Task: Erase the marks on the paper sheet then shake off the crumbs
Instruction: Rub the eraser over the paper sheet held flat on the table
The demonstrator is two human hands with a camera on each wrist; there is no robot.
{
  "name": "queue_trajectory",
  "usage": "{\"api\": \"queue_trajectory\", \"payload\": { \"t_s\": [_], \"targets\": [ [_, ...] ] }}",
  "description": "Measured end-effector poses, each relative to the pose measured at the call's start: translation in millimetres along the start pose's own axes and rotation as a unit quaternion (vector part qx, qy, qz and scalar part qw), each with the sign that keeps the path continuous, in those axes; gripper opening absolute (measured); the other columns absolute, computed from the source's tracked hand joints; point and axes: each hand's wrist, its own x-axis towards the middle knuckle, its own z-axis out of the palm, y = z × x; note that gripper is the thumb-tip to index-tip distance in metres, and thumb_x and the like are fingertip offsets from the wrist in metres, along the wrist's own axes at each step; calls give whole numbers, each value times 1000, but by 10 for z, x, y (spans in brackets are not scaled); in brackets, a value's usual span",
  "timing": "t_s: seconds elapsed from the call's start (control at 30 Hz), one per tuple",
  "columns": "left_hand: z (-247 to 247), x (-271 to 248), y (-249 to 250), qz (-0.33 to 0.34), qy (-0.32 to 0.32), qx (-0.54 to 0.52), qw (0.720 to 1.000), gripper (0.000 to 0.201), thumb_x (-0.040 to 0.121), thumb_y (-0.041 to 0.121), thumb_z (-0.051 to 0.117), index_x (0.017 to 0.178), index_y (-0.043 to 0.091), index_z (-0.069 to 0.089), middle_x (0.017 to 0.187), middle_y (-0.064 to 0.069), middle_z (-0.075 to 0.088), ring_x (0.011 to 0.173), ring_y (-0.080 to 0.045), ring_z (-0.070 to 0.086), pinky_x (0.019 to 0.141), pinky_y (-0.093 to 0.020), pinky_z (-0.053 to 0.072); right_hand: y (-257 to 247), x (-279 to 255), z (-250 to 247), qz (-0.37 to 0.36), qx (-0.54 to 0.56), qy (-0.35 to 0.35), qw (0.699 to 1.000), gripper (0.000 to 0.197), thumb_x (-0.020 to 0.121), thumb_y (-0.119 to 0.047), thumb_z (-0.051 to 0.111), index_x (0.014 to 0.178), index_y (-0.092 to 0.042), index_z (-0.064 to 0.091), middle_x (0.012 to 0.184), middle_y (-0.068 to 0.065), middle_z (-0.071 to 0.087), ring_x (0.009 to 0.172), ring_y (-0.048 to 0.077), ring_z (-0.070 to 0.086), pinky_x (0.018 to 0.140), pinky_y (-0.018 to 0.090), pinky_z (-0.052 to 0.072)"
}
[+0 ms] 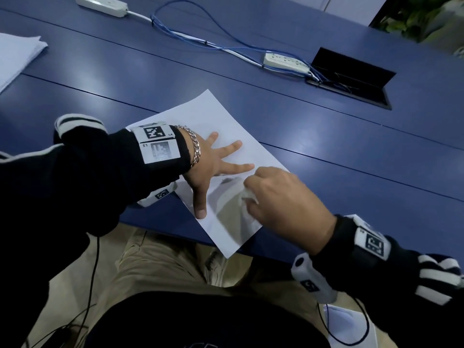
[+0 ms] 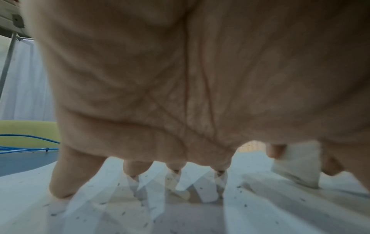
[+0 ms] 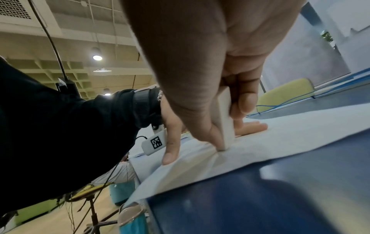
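Observation:
A white paper sheet (image 1: 200, 116) lies at an angle on the blue table (image 1: 326, 151), its near corner hanging over the front edge. My left hand (image 1: 213, 162) presses flat on it with fingers spread. My right hand (image 1: 281, 194) pinches a white eraser (image 1: 247, 195) between thumb and fingers, its end down on the sheet. A dark smudged mark (image 1: 226, 180) shows just left of the eraser. The left wrist view shows the left hand (image 2: 180, 95) from below, dark crumbs (image 2: 120, 209) scattered over the paper and the eraser (image 2: 298, 164) at right. The right wrist view shows the eraser (image 3: 225, 120) standing on the sheet (image 3: 280, 137).
A folded white cloth or paper stack (image 1: 15, 54) lies at the far left. Two power strips (image 1: 286, 62) (image 1: 100, 5) with blue cables (image 1: 200, 38) run across the back. An open black cable hatch (image 1: 351, 76) sits at back right. My lap is below the table edge.

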Motion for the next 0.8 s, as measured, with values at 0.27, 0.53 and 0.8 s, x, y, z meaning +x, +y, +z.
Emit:
{"api": "queue_trajectory", "payload": {
  "t_s": [0.27, 0.53, 0.8],
  "targets": [
    [-49, 33, -73, 22, 39, 18, 999, 143, 57, 82, 82, 140, 71, -34, 156, 13, -53, 155, -41, -28, 122, -73, 7, 405, -75, -153, 86, 61, 23, 994, 30, 87, -41, 61, 108, -22, 70, 95, -2, 67, 91, 22, 61, 83, 38, 49],
    [-20, 104, -80, 45, 63, -3, 997, 115, 79, 80, 68, 148, 69, -24, 163, 16, -41, 157, -39, -23, 124, -70, -1, 622, -29, -129, 110, 110, -6, 988, 32, 85, -42, 70, 111, -22, 72, 102, -8, 71, 77, 5, 49, 73, 17, 40],
    [-54, 139, -99, 22, 42, -8, 999, 122, 69, 87, 70, 143, 71, -26, 160, 19, -46, 156, -39, -27, 121, -73, 11, 367, 189, -205, 28, 120, -10, 992, 28, 82, -42, 69, 105, -26, 74, 94, -4, 73, 88, 18, 62, 80, 36, 51]
  ]
}}
